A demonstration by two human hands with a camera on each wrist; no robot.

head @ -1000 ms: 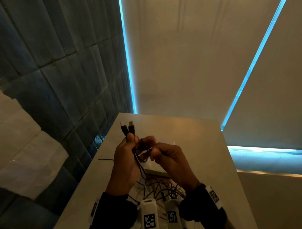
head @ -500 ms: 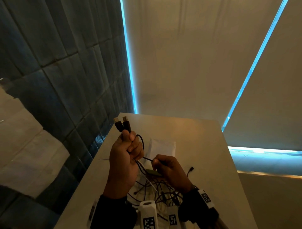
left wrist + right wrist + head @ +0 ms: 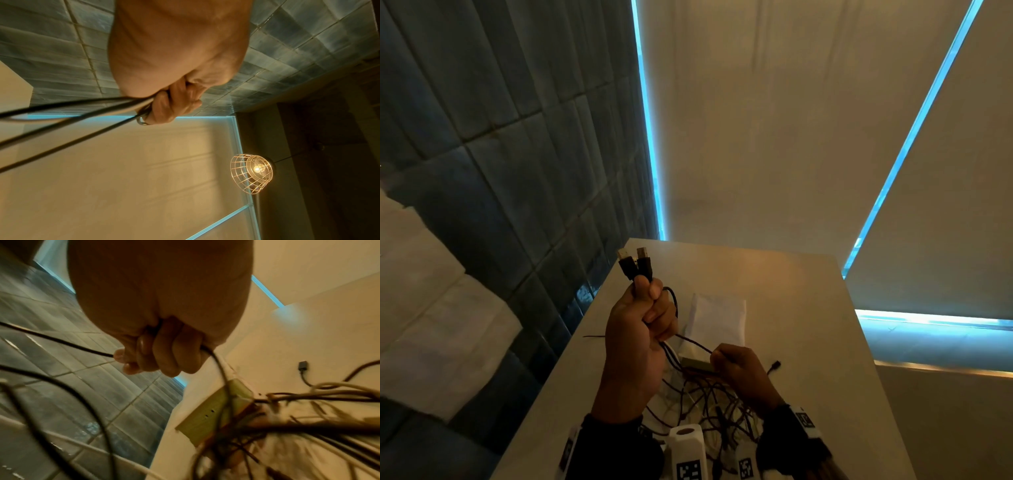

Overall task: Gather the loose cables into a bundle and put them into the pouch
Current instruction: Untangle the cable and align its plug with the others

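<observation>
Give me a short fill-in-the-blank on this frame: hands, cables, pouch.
1. The two USB plugs stick up out of the ____ hand.
2. The right hand grips a single dark ____.
3. The white pouch lies flat on the ____, beyond both hands.
4. The cable tangle lies ____ the hands.

Missing words: left; cable; table; below

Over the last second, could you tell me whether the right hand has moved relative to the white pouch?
Yes. The right hand has dropped towards the near table edge, uncovering the white pouch, while still pinching a cable.
</observation>
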